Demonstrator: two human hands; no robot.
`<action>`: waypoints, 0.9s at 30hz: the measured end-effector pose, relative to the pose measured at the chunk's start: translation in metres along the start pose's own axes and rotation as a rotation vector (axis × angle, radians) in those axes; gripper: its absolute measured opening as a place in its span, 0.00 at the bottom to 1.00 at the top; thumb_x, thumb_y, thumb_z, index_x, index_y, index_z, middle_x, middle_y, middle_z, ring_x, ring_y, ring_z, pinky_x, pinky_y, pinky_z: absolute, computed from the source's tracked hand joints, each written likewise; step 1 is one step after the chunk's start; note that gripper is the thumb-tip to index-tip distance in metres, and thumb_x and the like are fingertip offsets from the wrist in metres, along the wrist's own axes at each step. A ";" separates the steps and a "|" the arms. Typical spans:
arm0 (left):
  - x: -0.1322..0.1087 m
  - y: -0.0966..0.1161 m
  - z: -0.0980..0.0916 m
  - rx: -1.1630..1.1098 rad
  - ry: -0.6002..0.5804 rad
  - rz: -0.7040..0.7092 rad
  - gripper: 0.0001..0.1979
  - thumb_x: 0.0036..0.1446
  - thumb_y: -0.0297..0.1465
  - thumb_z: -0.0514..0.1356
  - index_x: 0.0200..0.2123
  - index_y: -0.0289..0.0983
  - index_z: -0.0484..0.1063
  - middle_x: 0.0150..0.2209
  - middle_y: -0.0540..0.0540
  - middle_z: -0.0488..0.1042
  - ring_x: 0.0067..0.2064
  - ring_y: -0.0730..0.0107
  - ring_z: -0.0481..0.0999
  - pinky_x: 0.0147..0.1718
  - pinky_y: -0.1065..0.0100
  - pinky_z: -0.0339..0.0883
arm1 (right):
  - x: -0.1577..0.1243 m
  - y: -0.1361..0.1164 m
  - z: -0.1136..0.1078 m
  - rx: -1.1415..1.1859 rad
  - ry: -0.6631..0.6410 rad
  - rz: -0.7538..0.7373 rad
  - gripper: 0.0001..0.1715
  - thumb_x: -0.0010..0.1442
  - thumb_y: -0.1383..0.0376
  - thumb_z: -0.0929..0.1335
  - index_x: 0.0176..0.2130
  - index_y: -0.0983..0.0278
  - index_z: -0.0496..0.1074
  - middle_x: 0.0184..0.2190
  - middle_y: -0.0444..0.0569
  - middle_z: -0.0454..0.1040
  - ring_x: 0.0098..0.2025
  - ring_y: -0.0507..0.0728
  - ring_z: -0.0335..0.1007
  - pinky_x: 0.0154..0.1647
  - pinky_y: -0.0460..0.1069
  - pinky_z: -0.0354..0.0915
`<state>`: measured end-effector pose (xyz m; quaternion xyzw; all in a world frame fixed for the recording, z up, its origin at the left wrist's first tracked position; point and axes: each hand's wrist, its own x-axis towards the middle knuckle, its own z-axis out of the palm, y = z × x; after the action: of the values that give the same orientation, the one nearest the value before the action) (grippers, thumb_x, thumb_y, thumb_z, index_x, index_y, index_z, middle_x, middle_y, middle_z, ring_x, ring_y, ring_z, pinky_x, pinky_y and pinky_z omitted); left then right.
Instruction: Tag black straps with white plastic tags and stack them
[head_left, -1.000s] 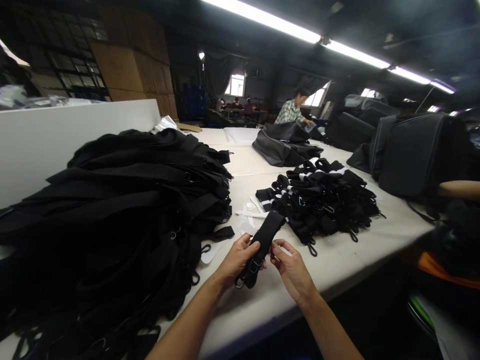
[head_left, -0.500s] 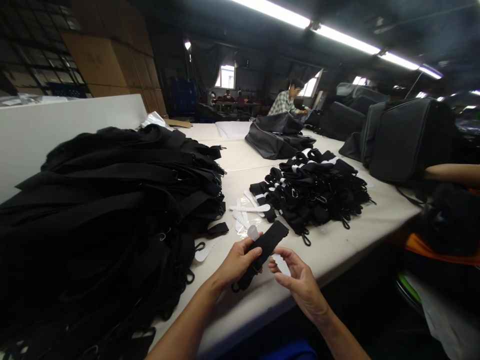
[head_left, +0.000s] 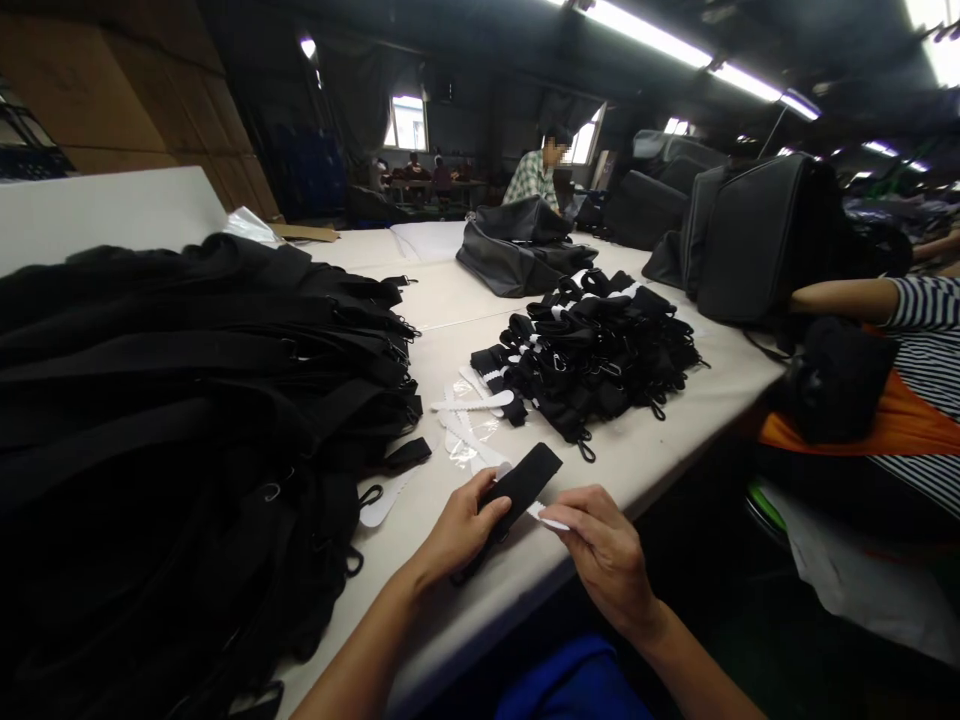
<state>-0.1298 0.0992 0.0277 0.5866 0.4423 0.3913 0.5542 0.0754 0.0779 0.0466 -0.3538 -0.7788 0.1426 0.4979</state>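
Observation:
My left hand is closed around a folded black webbing strap above the front of the table, thumb on top. A white toothed plastic strip runs beneath the strap, and my right hand pinches its near end between thumb and fingers. More white toothed strips lie on the table just beyond, on clear plastic. Right of them sits a pile of bundled black straps with white bands and hooks. A large heap of loose black straps fills the left side.
Black bags rest farther back on the cream table, with large upright cases at the right. A co-worker's striped sleeve shows at the right edge; another person stands beyond the table. Cardboard boxes are stacked back left.
The view has turned rightward. My right hand has gone from loosely open fingers to a firm pinch on the white strip. The left hand keeps its hold on the strap.

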 end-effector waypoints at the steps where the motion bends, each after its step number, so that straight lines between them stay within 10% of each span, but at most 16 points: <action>1: 0.000 -0.001 0.002 0.022 -0.015 0.025 0.18 0.59 0.36 0.61 0.52 0.39 0.71 0.49 0.44 0.76 0.51 0.57 0.73 0.53 0.60 0.65 | 0.006 -0.001 -0.002 -0.041 0.003 -0.010 0.13 0.61 0.75 0.69 0.41 0.58 0.78 0.38 0.49 0.75 0.41 0.56 0.69 0.40 0.51 0.68; 17: -0.007 0.001 0.003 0.398 0.051 0.044 0.21 0.59 0.31 0.58 0.56 0.47 0.66 0.46 0.49 0.80 0.46 0.59 0.78 0.47 0.62 0.67 | 0.021 0.039 0.029 0.281 -0.259 0.344 0.11 0.65 0.64 0.68 0.46 0.57 0.79 0.48 0.47 0.79 0.50 0.57 0.76 0.55 0.51 0.70; 27: 0.007 -0.001 -0.006 0.117 0.055 -0.028 0.12 0.60 0.38 0.56 0.38 0.38 0.75 0.36 0.47 0.77 0.38 0.65 0.74 0.39 0.66 0.67 | 0.006 0.042 0.061 0.297 0.061 0.336 0.04 0.60 0.65 0.72 0.36 0.59 0.80 0.36 0.46 0.80 0.39 0.55 0.76 0.45 0.49 0.70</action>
<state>-0.1334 0.1072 0.0266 0.6005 0.4878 0.3731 0.5121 0.0375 0.1203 -0.0017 -0.4055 -0.6639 0.3259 0.5373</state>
